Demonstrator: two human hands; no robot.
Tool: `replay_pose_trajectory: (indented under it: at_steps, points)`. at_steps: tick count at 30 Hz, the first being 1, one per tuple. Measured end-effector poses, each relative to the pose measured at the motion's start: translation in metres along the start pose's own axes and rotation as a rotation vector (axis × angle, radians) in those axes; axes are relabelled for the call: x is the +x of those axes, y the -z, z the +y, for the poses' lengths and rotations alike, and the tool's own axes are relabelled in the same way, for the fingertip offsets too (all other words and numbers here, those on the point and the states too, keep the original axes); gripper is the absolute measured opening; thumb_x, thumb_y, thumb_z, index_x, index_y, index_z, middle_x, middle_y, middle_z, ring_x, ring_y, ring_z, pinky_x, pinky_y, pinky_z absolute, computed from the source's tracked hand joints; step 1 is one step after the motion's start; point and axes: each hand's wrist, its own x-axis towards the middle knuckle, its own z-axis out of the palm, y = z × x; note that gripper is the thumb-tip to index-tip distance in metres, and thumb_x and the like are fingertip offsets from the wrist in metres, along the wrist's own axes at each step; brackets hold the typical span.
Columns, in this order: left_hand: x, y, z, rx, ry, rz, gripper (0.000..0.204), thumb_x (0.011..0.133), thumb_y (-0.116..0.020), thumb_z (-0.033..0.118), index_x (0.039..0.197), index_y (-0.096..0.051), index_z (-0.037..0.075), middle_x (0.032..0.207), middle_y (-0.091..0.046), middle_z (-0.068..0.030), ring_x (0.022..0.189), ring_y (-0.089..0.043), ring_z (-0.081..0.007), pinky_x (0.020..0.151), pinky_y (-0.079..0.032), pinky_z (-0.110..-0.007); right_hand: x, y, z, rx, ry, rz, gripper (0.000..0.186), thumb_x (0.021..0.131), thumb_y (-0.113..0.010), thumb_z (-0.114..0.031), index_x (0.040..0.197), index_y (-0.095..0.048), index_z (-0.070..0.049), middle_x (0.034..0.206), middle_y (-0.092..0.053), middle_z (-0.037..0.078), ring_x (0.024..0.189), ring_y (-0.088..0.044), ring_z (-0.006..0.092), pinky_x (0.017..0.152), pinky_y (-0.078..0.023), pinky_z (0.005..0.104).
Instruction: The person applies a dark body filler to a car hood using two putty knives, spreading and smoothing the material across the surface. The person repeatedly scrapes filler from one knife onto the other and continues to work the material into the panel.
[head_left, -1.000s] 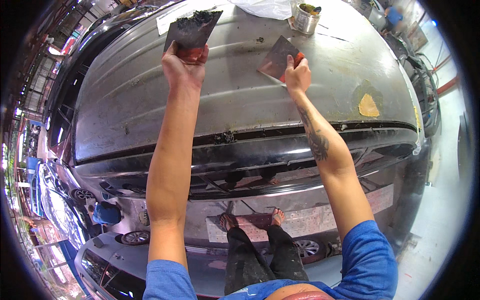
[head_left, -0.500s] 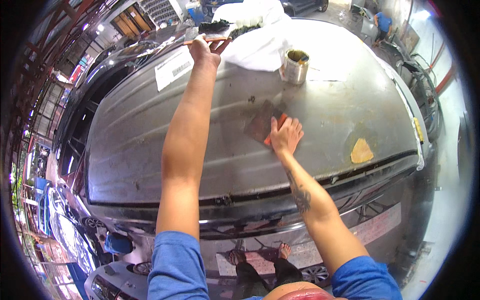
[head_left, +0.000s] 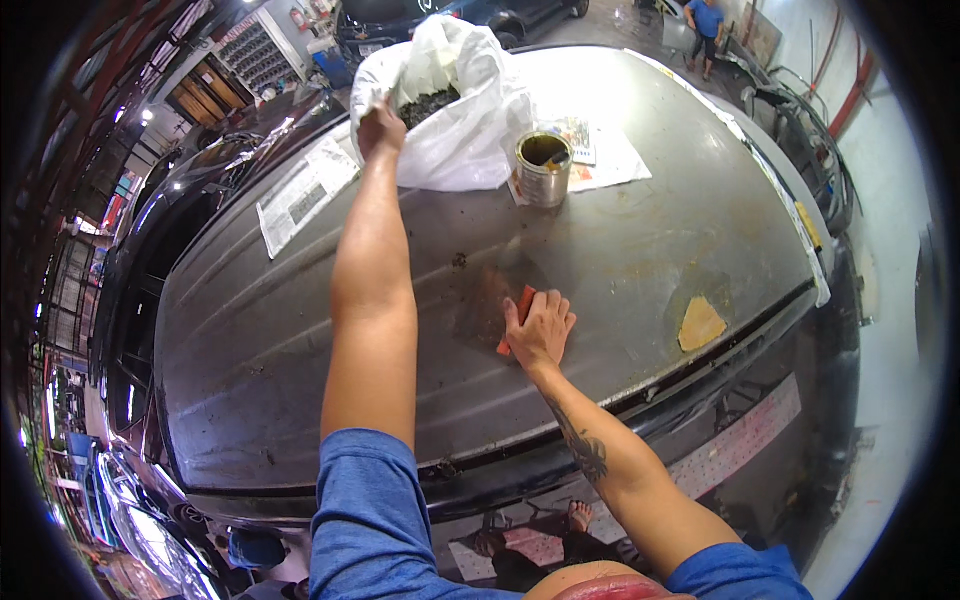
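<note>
My right hand (head_left: pixel 543 330) is closed on the orange-red grip of a flat scraper (head_left: pixel 516 320), whose dark, thin blade seems to lie against the bare metal car roof (head_left: pixel 380 400). With the left arm stretched far forward, my left hand (head_left: pixel 382 132) is curled at the left rim of a white plastic bag (head_left: pixel 455 150). Its fingertips are partly hidden, so what it grips cannot be made out. Dark, shredded clumps (head_left: pixel 428 103) show in the bag's open mouth. Right of the bag stands an open metal tin (head_left: pixel 544 172) with yellowish-brown residue inside.
Under the tin lie printed paper sheets (head_left: pixel 620 158); a newspaper sheet (head_left: pixel 305 195) rests at the roof's left. A tan patch (head_left: pixel 702 324) marks the right side. Masking material (head_left: pixel 770 175) lines the far-right edge. Another person (head_left: pixel 705 30) stands beyond, near car parts.
The view has shifted, putting the roof lower in the picture. My left hand, which held a thin board near black clumps, is now at the bag's rim. My right hand still holds the scraper.
</note>
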Motion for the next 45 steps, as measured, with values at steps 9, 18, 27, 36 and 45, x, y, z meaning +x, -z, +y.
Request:
replay_pose_trajectory:
  at_steps: [9, 18, 27, 36, 45]
  points:
    - [0.002, 0.008, 0.008, 0.075, -0.126, 0.119, 0.033, 0.095, -0.05, 0.034, 0.096, -0.072, 0.01, 0.092, -0.07, -0.0207, 0.088, -0.069, -0.0382, 0.08, -0.055, -0.048, 0.002, 0.001, -0.001, 0.025, 0.031, 0.048, 0.045, 0.089, -0.061, -0.047, 0.098, -0.059, -0.002, 0.105, -0.053, 0.012, 0.105, -0.048, 0.0307, 0.091, -0.035, 0.0439]
    - [-0.08, 0.09, 0.001, -1.073, 0.302, 0.534, 0.021, 0.089, -0.063, 0.009, 0.105, -0.053, 0.0, 0.103, -0.063, -0.0138, 0.078, -0.067, -0.0275, 0.07, -0.056, -0.044, 0.002, 0.0, 0.003, 0.043, 0.026, 0.051, 0.045, 0.088, -0.062, -0.046, 0.097, -0.06, -0.002, 0.103, -0.055, 0.012, 0.103, -0.05, 0.0297, 0.09, -0.037, 0.0432]
    - [-0.493, 0.21, -0.086, -0.663, 0.893, 0.628, 0.025, 0.098, -0.059, 0.014, 0.108, -0.044, -0.003, 0.101, -0.057, -0.014, 0.077, -0.064, -0.0184, 0.061, -0.058, -0.031, 0.0, -0.003, 0.009, 0.296, -0.064, 0.132, 0.039, 0.091, -0.061, -0.038, 0.097, -0.058, 0.0, 0.1, -0.061, 0.015, 0.097, -0.058, 0.0333, 0.086, -0.043, 0.0464]
    - [-0.569, 0.194, -0.092, -0.182, 0.621, 0.494, 0.03, 0.1, -0.058, 0.023, 0.107, -0.046, -0.004, 0.092, -0.054, -0.0086, 0.073, -0.049, -0.0123, 0.065, -0.041, -0.026, 0.134, 0.028, -0.056, 0.261, 0.644, 0.017, 0.026, 0.09, -0.056, -0.02, 0.113, -0.066, -0.012, 0.099, -0.07, 0.018, 0.099, -0.066, 0.0374, 0.084, -0.051, 0.0462]
    - [-0.565, 0.191, -0.087, -0.509, 0.542, 0.553, 0.033, 0.099, -0.06, 0.017, 0.117, -0.044, -0.005, 0.104, -0.057, -0.0124, 0.084, -0.055, -0.0134, 0.071, -0.046, -0.025, 0.114, -0.032, -0.074, -0.066, 1.003, -0.25, 0.016, 0.09, -0.061, -0.023, 0.094, -0.073, -0.013, 0.085, -0.07, 0.016, 0.082, -0.067, 0.0379, 0.072, -0.052, 0.0479]
